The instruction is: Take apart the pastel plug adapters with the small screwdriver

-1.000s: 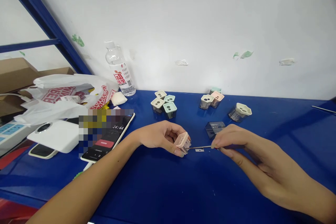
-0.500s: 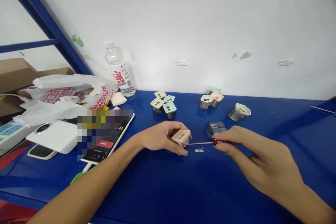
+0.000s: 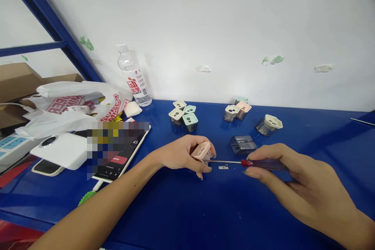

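The left hand [image 3: 181, 154] has tipped the pink sharpener [image 3: 202, 150] over since half a second ago, so its holed top now faces the camera less squarely. That grip is closed around the sharpener, held just above the surface [image 3: 175, 211], left of the blade [image 3: 223, 167]. The screwdriver [image 3: 224, 161] still reaches the sharpener's near end, so work on that end appears unfinished; whether the tip sits in a screw is too small to tell. The right hand [image 3: 304, 187] is pinching the screwdriver by its handle, where a second ago its fingertips hid the red collar.

Counted from the left: one plastic bag [image 3: 73, 101], one large phone [image 3: 129, 152], one bottle [image 3: 136, 80], then four sharpeners [image 3: 190, 118] bunched together, two cream and two mint. Next come one loose blade, three more sharpeners [image 3: 232, 111] in cream, pink and mint, one dark clear case [image 3: 243, 145], and one cream sharpener [image 3: 268, 125] standing apart.
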`<state>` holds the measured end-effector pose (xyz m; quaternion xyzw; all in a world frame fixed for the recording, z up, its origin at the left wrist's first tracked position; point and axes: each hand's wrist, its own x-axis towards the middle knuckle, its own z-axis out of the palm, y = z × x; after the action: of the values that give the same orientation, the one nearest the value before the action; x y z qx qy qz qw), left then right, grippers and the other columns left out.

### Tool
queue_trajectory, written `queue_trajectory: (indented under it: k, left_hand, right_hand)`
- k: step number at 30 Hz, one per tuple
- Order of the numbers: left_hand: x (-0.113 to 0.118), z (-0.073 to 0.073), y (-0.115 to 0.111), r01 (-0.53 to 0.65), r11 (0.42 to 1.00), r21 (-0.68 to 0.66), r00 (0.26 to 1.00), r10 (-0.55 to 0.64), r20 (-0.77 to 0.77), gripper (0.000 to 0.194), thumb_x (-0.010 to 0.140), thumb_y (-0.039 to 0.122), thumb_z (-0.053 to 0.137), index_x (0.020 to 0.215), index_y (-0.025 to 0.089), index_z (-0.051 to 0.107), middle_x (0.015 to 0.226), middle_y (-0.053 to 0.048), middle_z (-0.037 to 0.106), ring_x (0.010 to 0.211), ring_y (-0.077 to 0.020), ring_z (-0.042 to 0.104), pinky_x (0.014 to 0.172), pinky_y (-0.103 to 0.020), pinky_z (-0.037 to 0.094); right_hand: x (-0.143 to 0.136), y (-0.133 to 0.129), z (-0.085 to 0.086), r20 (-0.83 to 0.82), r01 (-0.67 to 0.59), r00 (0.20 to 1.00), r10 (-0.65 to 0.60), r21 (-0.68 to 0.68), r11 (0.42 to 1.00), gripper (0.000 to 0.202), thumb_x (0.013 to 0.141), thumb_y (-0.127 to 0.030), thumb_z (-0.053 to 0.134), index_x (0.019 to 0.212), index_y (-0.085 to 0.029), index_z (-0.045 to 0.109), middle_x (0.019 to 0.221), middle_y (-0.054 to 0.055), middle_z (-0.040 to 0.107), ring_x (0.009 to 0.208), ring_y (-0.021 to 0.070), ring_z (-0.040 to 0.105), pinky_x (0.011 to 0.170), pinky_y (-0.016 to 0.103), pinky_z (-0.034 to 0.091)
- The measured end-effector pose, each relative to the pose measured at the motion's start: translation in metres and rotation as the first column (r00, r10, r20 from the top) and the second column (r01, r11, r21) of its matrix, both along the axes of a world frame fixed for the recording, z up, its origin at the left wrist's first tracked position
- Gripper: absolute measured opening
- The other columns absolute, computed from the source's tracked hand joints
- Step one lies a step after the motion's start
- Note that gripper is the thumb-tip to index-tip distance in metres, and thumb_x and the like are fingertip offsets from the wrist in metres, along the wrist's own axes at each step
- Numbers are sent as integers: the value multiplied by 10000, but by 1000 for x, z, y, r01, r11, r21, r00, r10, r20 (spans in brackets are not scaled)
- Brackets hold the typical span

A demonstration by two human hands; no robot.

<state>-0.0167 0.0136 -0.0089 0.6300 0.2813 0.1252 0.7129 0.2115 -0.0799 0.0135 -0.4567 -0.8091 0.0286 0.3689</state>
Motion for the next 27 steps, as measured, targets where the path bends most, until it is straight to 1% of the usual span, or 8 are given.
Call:
queue_trajectory:
  k: [4, 9, 11, 14, 17, 20, 24, 27]
  left_hand:
    - [0, -3, 0, 32, 999, -1, 999, -32, -5, 305, 676, 128, 756, 901, 144, 550, 664, 49, 562, 559, -90, 625, 529, -187, 534]
    - [1, -6, 0, 32, 999, 4, 999, -32, 10, 303, 683, 132, 753, 905, 143, 549, 686, 46, 563, 563, -87, 619, 557, -211, 553]
    - [2, -7, 0, 40, 999, 9, 999, -40, 18, 301, 684, 129, 752, 907, 145, 550, 686, 46, 565, 571, -86, 616, 563, -213, 554]
    - [3, -9, 0, 54, 998, 11, 998, -54, 16, 304, 689, 139, 753, 914, 149, 548, 693, 44, 571, 595, -95, 628, 569, -213, 548]
    - [2, -10, 0, 60, 998, 17, 998, -60, -8, 306, 705, 156, 749, 930, 154, 542, 714, 43, 574, 598, -94, 635, 585, -217, 545]
    - [2, -12, 1, 64, 998, 26, 998, -63, -4, 301, 715, 153, 741, 940, 159, 541, 728, 45, 572, 599, -88, 637, 593, -211, 539]
    - [2, -12, 2, 78, 997, 16, 997, -78, -1, 304, 713, 160, 745, 936, 157, 539, 713, 41, 581, 599, -94, 641, 586, -207, 533]
    - [1, -13, 2, 82, 997, 7, 997, -82, -8, 310, 710, 179, 753, 936, 156, 542, 720, 36, 588, 609, -98, 646, 600, -215, 537]
  right_hand:
    - [2, 1, 5, 32, -56, 998, 55, 18, 998, 177, 926, -413, 514, 897, -242, 554, 638, -28, 652, 485, 128, 612, 436, 216, 471]
    - [-3, -4, -1, -141, -73, 988, 64, -60, 996, 230, 921, -216, 485, 1146, -259, 503, 1026, 28, 685, 932, 174, 676, 774, 252, 563]
    - [-5, -5, -6, -218, -40, 975, 39, -1, 999, 225, 901, -224, 555, 1115, -272, 504, 954, 0, 703, 862, 151, 694, 745, 217, 567]
    - [-6, -4, -7, -127, 17, 992, -10, 51, 999, 115, 880, -317, 612, 973, -270, 563, 778, -27, 697, 690, 137, 690, 625, 202, 558]
    - [-6, -3, -6, -86, -33, 996, 33, 11, 999, 230, 928, -307, 517, 1150, -253, 548, 1008, 35, 694, 872, 175, 684, 761, 268, 569]
    - [-9, -2, -7, -204, -98, 975, 90, -30, 995, 469, 931, -170, 471, 1379, -258, 363, 1191, 63, 640, 1061, 188, 635, 909, 323, 534]
    - [-9, -1, -9, -184, -73, 980, 80, 45, 996, 265, 869, -186, 610, 1111, -279, 559, 900, 6, 701, 856, 175, 681, 735, 277, 566]
    - [-7, -1, -6, -99, -54, 994, 53, -10, 998, 296, 902, -239, 549, 1197, -260, 551, 1073, 44, 680, 999, 206, 649, 794, 311, 556]
